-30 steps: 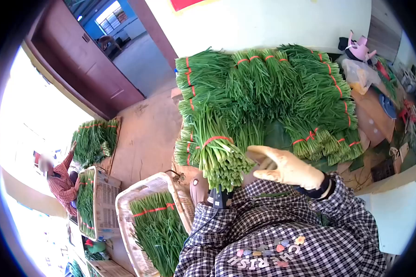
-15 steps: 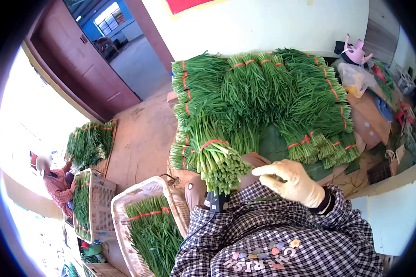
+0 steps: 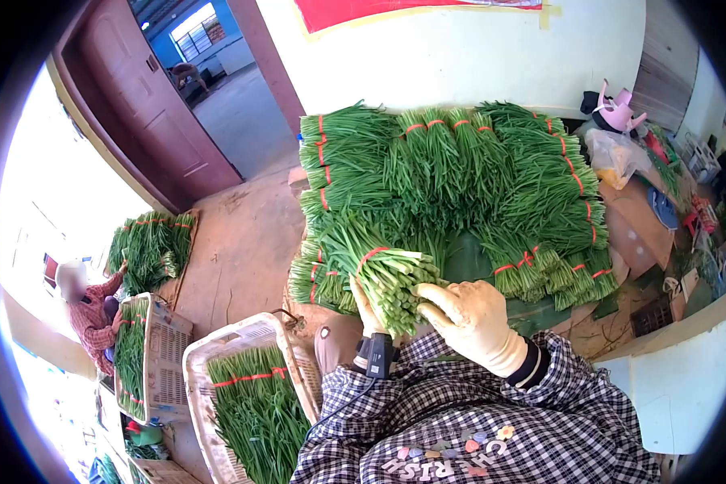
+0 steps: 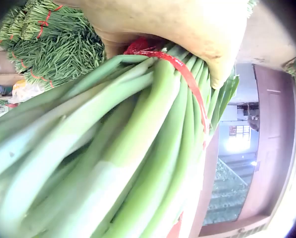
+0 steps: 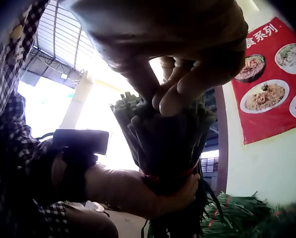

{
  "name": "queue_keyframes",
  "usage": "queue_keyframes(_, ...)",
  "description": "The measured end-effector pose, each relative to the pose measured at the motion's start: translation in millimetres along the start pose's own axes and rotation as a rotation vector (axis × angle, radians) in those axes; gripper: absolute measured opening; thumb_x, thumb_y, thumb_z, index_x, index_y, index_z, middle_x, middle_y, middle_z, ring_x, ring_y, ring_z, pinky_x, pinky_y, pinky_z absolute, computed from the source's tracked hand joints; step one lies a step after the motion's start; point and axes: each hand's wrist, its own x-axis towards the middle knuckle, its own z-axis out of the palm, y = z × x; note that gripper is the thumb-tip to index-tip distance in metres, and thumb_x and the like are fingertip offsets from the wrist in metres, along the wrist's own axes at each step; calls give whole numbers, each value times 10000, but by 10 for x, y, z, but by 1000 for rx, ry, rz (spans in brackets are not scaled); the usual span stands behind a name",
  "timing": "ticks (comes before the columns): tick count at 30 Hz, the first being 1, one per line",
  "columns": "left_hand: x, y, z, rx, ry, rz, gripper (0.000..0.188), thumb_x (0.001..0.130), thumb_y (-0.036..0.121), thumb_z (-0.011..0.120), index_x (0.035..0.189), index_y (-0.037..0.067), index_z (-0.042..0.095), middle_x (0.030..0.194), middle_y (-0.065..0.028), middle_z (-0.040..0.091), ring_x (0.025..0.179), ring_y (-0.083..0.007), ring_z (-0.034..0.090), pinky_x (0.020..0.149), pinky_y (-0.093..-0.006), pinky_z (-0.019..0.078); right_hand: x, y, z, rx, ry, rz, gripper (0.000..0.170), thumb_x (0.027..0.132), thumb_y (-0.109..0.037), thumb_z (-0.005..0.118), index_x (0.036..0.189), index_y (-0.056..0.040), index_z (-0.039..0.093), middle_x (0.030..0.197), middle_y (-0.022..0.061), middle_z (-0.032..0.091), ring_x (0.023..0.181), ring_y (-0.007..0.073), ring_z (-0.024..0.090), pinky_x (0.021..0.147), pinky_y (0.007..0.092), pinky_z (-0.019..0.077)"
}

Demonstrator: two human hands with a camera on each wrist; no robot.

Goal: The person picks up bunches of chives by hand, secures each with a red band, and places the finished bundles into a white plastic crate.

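Here, two hands [image 3: 368,310] [image 3: 474,321] touch one green, red-banded bundle [image 3: 385,278].

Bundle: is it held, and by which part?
The left hand grips the bundle at its red band; the right hand is at the stalk ends, any hold unclear.

This looks like a vegetable-packing workspace: red-banded bundles of greens [image 3: 452,165] lie in rows, and slotted plastic crates [image 3: 168,355] hold more

Black-and-white checked top [image 3: 468,415], white CHERISH lettering [image 3: 415,469], flower patch [image 3: 504,433], right grip [image 3: 470,319] in cream glove [image 3: 492,343], black left-wrist device [image 3: 377,357]
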Motion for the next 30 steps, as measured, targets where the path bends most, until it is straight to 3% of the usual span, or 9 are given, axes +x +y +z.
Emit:
queue_keyframes(6,-87,4,382,4,161,111,827,979,782,442,1448,114,576,1375,-113,648,1216,-306,625,1056,-467,525,28,-19,-67,-72,-26,0,155,836,-156,800,972,-134,728,668,28,662,555,229,637,526,365,491)
queue_keyframes(11,-55,-5,278,-81,160,55,796,973,765,486,1417,114,595,1337,-95,669,1170,-290,637,1035,-452,528,18,67,-14,-12,25,9,131,795,-119,808,884,-135,712,650,31,652,564,236,647,532,357,514)
queue_keyframes(16,-134,-9,639,18,332,77,857,937,799,507,1441,110,586,1426,-112,631,1237,-323,609,1096,-491,478,-38,133,106,13,73,78,151,774,-52,784,870,-133,700,656,35,644,547,244,633,536,356,508)
queue_keyframes(19,-151,-3,644,28,314,59,887,914,812,531,1440,100,588,1428,-117,630,1239,-330,607,1094,-493,479,-84,182,147,192,108,181,126,743,-87,795,828,-130,713,654,48,657,557,257,637,541,353,514)
queue_keyframes(22,-84,-9,495,-30,321,43,894,908,795,564,1430,69,589,1412,-137,636,1226,-339,611,1091,-494,483,-174,206,72,516,173,361,174,776,51,767,887,-80,738,675,10,685,542,126,616,538,257,527)
queue_keyframes(25,-95,19,451,-37,387,57,893,916,768,586,1452,55,567,1452,-147,604,1279,-349,579,1134,-495,451,-179,331,-391,731,4,483,100,913,-12,732,1008,-40,748,871,24,769,651,70,642,607,230,554)
queue_keyframes(27,-112,60,491,-20,429,71,894,918,764,589,1468,60,554,1467,-148,593,1286,-357,574,1138,-508,446,-110,459,-788,951,-477,622,155,957,-218,761,982,-65,759,891,58,785,696,118,687,650,280,568)
queue_keyframes(29,-122,111,465,-39,418,84,885,923,754,593,1472,62,550,1469,-152,591,1290,-361,572,1141,-518,442,-322,734,-641,352,-568,425,267,952,-359,762,969,-94,773,846,90,775,700,193,712,664,322,573)
queue_keyframes(30,-116,139,417,-89,362,55,883,923,748,600,1471,59,549,1472,-155,588,1296,-361,566,1145,-519,440,-482,875,-515,-82,-471,336,352,936,-471,742,985,-126,789,776,100,743,715,254,715,692,358,574)
